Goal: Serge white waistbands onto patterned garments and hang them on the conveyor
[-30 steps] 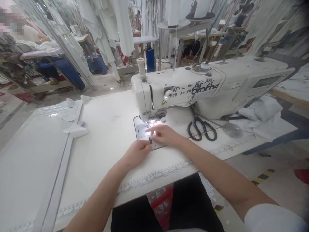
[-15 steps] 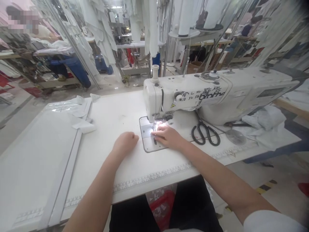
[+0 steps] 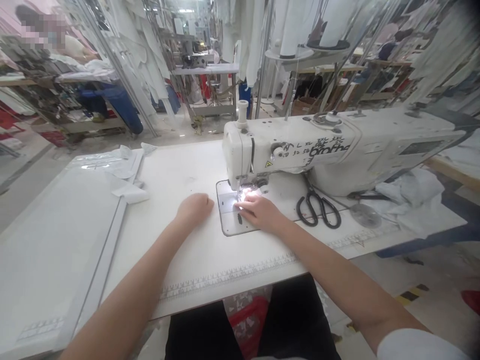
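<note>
A white sewing machine (image 3: 337, 145) stands on the white table (image 3: 195, 250). My right hand (image 3: 259, 210) rests on the metal needle plate (image 3: 234, 217) just in front of the lit needle, fingers curled and pressed together near the presser foot; what they pinch is too small to make out. My left hand (image 3: 195, 207) lies on the table left of the plate, curled into a loose fist with nothing visible in it.
Black scissors (image 3: 318, 209) lie right of my right hand beside the machine. White fabric (image 3: 410, 192) is piled at the far right. Pale cloth pieces (image 3: 125, 187) sit at the table's left. Thread cones, hanging garments and other workstations fill the background, with a person at upper left.
My left hand has drawn back from the needle plate to the table on its left. My right hand stays at the needle. The view has shifted slightly.
</note>
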Tool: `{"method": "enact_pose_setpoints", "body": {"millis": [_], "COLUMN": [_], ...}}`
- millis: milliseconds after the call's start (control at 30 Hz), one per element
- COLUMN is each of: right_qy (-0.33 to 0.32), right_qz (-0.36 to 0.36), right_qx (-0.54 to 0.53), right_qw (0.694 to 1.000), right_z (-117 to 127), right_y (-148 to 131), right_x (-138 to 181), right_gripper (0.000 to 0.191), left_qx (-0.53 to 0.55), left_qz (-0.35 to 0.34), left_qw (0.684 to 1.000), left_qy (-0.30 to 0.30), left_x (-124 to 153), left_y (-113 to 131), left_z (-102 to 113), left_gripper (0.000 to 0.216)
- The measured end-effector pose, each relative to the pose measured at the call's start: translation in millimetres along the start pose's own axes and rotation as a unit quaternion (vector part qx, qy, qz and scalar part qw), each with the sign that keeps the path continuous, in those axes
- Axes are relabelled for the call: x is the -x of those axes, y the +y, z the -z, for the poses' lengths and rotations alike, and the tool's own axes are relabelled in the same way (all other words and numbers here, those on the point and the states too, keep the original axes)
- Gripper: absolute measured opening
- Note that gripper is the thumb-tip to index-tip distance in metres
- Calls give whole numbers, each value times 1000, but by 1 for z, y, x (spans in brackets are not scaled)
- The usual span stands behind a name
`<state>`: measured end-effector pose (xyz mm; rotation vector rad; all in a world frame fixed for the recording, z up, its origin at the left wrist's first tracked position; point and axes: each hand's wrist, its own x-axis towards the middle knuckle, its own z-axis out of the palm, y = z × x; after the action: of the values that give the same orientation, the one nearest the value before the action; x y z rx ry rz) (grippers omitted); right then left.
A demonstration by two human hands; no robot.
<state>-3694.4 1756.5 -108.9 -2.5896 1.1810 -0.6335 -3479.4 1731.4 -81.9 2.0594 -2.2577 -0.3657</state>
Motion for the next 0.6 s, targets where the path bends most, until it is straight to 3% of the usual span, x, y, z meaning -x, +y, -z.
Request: {"method": "enact_pose_setpoints", "body": {"millis": [133, 267, 400, 500, 600], "right_qy": [-2, 9, 45, 63, 76], "right_qz": [10, 4, -87, -151, -134], "right_qx": [3, -31, -51, -44, -55], "right_qw": [1000, 999, 994, 986, 986], "right_z": [2, 4, 0, -5, -6], "right_y": [0, 2, 7, 9, 5], "right_x": [1, 2, 3, 1, 2], "right_gripper": [25, 22, 24, 31, 35], "left_qx": [-39, -37, 10, 71, 125], "left_qz": [-35, -46, -45, -11, 55], "left_qw": [998, 997, 996, 993, 981], "left_qy": [27, 49, 75, 94, 141], "left_x": [-40, -62, -80, -96, -86], "left_y": [-2, -2, -5, -11, -17], "left_z": [3, -3, -11, -3, 13], "left_gripper": [21, 22, 22, 27, 32]}}
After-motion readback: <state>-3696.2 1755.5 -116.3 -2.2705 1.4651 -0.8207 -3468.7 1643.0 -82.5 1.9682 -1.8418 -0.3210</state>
